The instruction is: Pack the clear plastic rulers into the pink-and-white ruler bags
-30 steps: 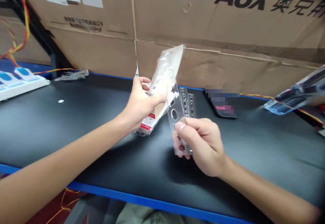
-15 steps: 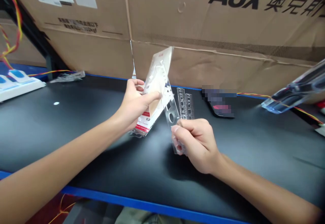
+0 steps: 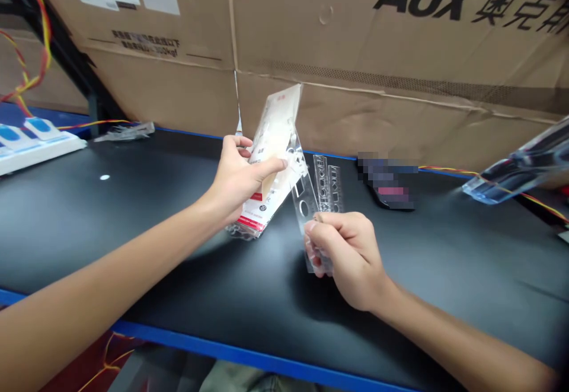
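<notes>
My left hand is closed round a clear plastic packet with a white and red card inside, tilted up above the table. Its thumb presses on the packet's face. My right hand pinches the lower part of a clear stencil ruler with round and square cut-outs. The ruler's upper end overlaps the packet's right edge; whether it is still inside cannot be made out. Just behind my right hand show two more clear stencil rulers, their lower ends hidden by the hand.
On the black table are a white power strip at left, a crumpled clear wrapper, a small white disc and a dark, partly pixelated object. A clear bluish container leans at right. A large cardboard box stands behind.
The stencil ruler's upper end sits lower along the packet than before. Both hands keep their grips, and the whole view has shifted slightly.
</notes>
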Available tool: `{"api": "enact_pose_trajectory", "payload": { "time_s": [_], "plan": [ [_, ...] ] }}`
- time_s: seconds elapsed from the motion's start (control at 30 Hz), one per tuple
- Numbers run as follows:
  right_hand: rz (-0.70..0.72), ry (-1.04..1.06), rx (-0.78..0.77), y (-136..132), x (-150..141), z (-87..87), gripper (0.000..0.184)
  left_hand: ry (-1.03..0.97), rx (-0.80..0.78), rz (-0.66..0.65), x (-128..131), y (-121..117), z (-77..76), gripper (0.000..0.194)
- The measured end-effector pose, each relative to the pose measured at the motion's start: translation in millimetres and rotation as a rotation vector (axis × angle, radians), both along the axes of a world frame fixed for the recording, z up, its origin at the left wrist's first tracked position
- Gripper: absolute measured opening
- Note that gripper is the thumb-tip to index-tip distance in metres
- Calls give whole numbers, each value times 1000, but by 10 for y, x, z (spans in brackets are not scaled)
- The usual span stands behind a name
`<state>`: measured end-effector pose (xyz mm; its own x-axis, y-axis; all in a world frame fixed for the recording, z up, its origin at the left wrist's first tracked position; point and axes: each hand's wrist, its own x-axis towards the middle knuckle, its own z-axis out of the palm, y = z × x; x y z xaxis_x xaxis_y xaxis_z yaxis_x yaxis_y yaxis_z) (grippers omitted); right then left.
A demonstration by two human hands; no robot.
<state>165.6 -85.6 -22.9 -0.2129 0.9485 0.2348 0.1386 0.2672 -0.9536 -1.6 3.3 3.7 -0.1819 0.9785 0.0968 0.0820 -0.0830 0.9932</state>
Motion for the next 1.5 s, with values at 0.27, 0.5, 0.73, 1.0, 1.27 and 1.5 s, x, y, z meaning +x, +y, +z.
{"api": "enact_pose_trajectory", "payload": {
  "time_s": [0.27,0.5,0.73,1.0,1.27,1.5],
  "plan": [
    [45,-20,38,-55,-13,16,44,-26,-24,16,-18,22,-13,56],
    [-11,19,26,-13,5,15,43,-52,-27,-53,-55,65,-23,57],
    [-115,75,112,7,17,43,42,164,-17,-100,-47,64,-73,57],
    [-99,-74,197,-23,8,35,42,132,105,-312,78,-166,-24,44],
    [-135,-66,109,91,40,-28,41,671,235,-340,-114,65,-114,33],
    [-138,-105,79,161,41,-18,33,1044,190,-262,-316,277,-158,56]
  ]
}}
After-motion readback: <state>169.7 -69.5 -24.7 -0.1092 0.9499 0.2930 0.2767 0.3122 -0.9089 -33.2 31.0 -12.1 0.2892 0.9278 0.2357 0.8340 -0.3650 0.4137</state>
